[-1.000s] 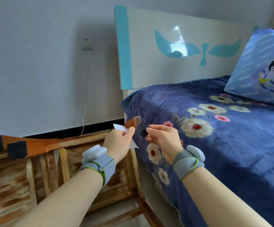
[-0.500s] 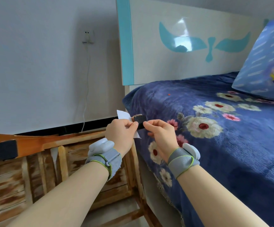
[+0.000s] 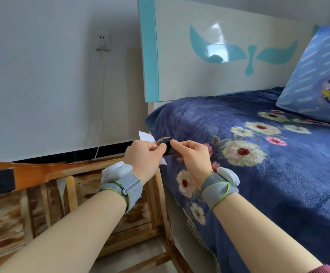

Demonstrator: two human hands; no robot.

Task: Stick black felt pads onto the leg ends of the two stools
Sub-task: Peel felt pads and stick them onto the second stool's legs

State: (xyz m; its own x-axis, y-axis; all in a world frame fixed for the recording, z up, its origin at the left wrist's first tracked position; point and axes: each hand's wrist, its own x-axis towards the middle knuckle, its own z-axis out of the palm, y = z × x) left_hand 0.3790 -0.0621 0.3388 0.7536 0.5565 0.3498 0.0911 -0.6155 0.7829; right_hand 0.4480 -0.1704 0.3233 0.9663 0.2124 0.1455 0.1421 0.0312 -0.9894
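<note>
Both forearms stretched forward, left hand (image 3: 144, 155) and right hand (image 3: 194, 155) close together, fingers curled, fingertips pinching.

A worn wooden stool (image 3: 77, 196) lies on its side just left of the bed with the navy floral blanket (image 3: 258, 174), one leg end reaching the bed's near corner. At that corner the left hand (image 3: 143, 157) grips the leg end along with a white scrap of backing paper (image 3: 146, 137), its thumb against a square black felt pad (image 3: 167, 148). The right hand (image 3: 194, 157), over the bed's edge, pinches the pad's other side. Far left of the bed, another black felt pad (image 3: 0, 181) covers a leg end.
</note>
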